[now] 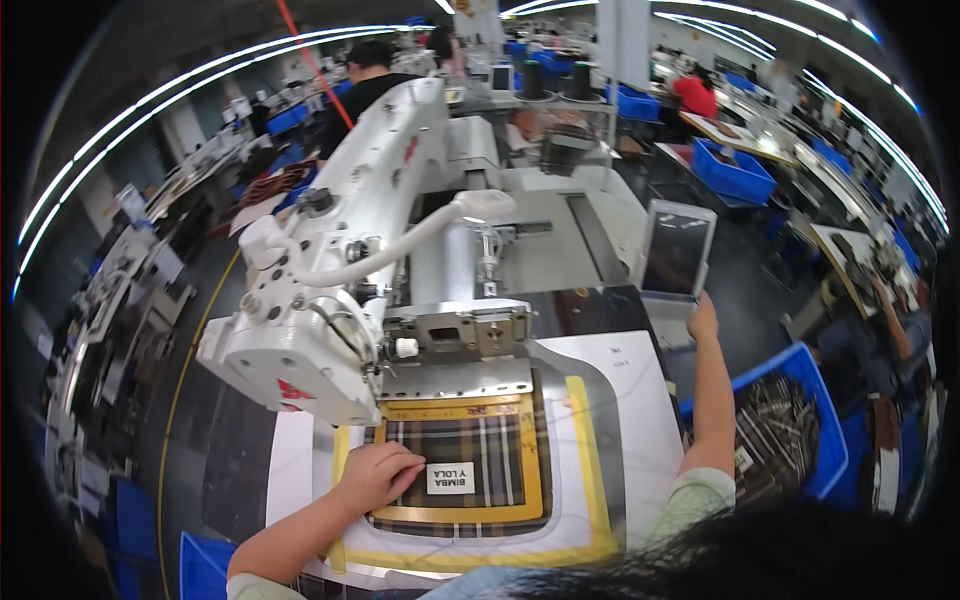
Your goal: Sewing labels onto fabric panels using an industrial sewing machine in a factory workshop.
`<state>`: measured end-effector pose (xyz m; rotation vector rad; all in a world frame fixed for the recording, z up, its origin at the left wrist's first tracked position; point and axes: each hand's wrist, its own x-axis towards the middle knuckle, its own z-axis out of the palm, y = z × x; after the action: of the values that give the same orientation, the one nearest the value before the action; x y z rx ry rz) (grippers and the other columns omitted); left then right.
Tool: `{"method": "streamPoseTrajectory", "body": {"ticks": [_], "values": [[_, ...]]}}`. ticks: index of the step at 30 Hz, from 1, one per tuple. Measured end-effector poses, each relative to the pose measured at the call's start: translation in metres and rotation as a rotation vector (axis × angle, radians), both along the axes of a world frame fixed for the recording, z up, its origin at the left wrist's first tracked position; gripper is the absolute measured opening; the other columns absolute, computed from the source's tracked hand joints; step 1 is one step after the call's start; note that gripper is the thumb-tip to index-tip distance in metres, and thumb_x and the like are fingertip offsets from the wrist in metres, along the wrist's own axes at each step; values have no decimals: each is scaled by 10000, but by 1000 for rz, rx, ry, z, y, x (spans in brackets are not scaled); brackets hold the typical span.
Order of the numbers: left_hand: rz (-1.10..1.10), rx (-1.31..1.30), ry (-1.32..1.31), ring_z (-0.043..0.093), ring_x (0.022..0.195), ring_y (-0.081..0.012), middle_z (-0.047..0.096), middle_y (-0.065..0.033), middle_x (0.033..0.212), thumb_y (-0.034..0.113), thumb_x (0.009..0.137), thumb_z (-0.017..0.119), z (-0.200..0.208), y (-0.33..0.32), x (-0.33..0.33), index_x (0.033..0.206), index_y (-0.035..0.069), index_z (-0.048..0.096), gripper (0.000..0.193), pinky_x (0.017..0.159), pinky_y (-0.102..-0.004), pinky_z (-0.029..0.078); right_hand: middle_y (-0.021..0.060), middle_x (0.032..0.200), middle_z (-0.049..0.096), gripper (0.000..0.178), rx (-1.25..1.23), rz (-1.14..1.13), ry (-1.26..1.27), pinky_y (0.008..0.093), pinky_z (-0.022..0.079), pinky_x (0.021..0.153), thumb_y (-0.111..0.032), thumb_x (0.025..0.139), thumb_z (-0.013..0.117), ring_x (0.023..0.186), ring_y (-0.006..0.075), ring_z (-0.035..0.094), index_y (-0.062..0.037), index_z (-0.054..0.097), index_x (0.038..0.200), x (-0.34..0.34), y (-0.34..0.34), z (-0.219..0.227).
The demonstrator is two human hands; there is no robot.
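My left hand (380, 476) rests on dark plaid fabric (495, 440) with its fingers bent and drawn together. Its fingertips are beside the left edge of a small white label (450, 478) with black lettering, which lies flat on the cloth. Around the fabric sits a yellow frame (535, 460) under the metal clamp (460, 380) of a white sewing machine (385, 170). At far right, my right hand (703, 318) is at the lower edge of a control screen (678, 248). Its fingers are mostly hidden, so their grip is unclear.
A blue bin (835, 440) full of plaid pieces stands right of my right forearm. White board (635, 400) with yellow tape (592, 450) surrounds the frame. Thread cones (533, 80) stand behind the machine. Other people work at benches beyond.
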<state>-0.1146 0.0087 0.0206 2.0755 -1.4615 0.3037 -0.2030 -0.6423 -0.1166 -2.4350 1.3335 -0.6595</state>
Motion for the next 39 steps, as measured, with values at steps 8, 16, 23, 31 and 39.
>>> {"method": "streamPoseTrajectory", "body": {"ticks": [8,16,23,31,39], "values": [[45,24,5,604,610,-210,607,-23,758,98,747,719,-5,8,-8,851,114,652,125,512,-316,466,180,1083,636,470,2,-103,-112,460,456,900,-158,793,608,1047,376,587,-81,523,1249,14,14,21],[-11,-40,19,594,605,-234,602,-42,750,85,773,716,-3,2,0,856,96,650,107,523,-323,456,-47,641,438,317,149,38,-936,201,373,486,-146,840,674,555,36,424,-75,617,1144,-12,16,137],[-59,-111,-7,601,629,-248,601,-39,753,130,800,703,-8,5,-2,854,101,636,90,534,-333,464,-15,670,517,273,256,510,-1083,170,333,457,-116,926,590,505,26,419,-20,576,1181,-57,165,287],[-41,-143,-11,604,633,-245,606,-49,758,153,821,680,-12,9,-5,846,101,636,72,547,-337,469,-29,725,489,301,371,854,-854,173,382,546,-108,930,556,566,30,456,-16,546,1216,-63,321,330],[179,-216,213,626,674,-271,640,-82,770,182,849,646,-5,11,-5,862,83,636,100,607,-353,497,-4,794,548,278,892,910,-606,216,479,693,-130,956,485,716,80,558,-28,550,1206,-32,411,251]]}}
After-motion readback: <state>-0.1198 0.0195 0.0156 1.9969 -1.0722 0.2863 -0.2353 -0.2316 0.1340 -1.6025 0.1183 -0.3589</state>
